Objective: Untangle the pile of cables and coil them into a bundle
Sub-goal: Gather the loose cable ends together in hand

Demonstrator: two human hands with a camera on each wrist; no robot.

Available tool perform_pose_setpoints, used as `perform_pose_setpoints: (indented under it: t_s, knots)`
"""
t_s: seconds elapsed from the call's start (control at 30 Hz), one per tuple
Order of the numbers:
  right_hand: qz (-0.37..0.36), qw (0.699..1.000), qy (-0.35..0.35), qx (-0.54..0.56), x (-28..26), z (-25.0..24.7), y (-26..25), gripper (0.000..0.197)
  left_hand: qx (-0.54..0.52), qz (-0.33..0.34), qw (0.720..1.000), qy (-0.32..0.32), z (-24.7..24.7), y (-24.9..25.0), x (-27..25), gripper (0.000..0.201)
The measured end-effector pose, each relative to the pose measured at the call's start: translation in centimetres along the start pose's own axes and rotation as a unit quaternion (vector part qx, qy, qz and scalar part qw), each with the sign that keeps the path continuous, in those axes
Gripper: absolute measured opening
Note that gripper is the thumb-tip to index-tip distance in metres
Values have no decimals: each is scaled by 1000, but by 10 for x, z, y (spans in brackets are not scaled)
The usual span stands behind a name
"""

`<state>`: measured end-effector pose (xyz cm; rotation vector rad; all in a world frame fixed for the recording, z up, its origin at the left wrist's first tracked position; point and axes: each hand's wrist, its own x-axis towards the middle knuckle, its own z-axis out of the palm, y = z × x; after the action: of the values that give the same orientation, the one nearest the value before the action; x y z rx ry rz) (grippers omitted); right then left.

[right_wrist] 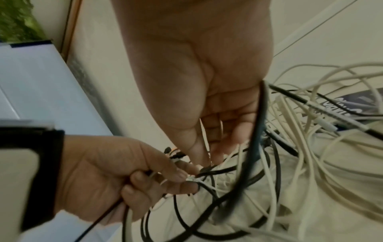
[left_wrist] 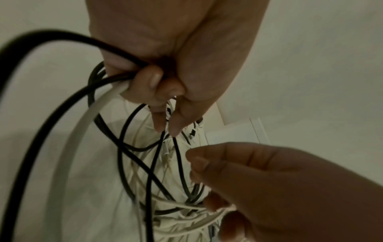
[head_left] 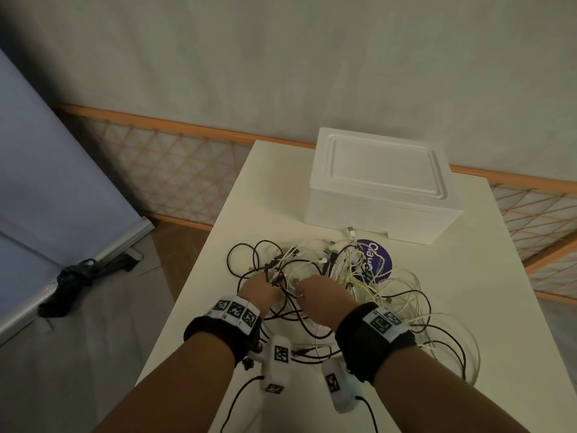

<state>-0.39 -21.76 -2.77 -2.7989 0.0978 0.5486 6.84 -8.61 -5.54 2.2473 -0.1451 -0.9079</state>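
A tangled pile of black and white cables [head_left: 343, 276] lies in the middle of the white table [head_left: 468, 276]. My left hand [head_left: 265, 281] is at the pile's near left; in the left wrist view its curled fingers [left_wrist: 149, 81] grip a few black cables [left_wrist: 62, 104] and a thick white cable [left_wrist: 82, 124]. My right hand [head_left: 299, 285] is close beside it. In the right wrist view the right thumb and fingertips [right_wrist: 199, 153] pinch thin white strands [right_wrist: 230, 157] where they meet the left hand [right_wrist: 116, 176].
A white foam box [head_left: 381, 189] stands at the back of the table behind the pile. A round purple sticker [head_left: 379, 260] lies partly under the cables. The table's left edge [head_left: 187, 295] drops to the floor, where a black strap [head_left: 75, 276] lies.
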Motion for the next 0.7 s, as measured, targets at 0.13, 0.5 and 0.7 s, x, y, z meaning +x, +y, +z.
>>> perform_pose_setpoints:
  t_s: [0.13, 0.5, 0.7]
  knots:
    - [-15, 998, 0, -56, 8, 8, -11, 26, 42, 1, 999, 5, 3, -3, 0, 23]
    - [80, 993, -22, -87, 29, 27, -10, 25, -218, -96, 971, -23, -15, -24, -5, 18]
    - [90, 994, 21, 55, 30, 35, -9, 24, -349, -92, 933, 16, -24, -17, -1, 14]
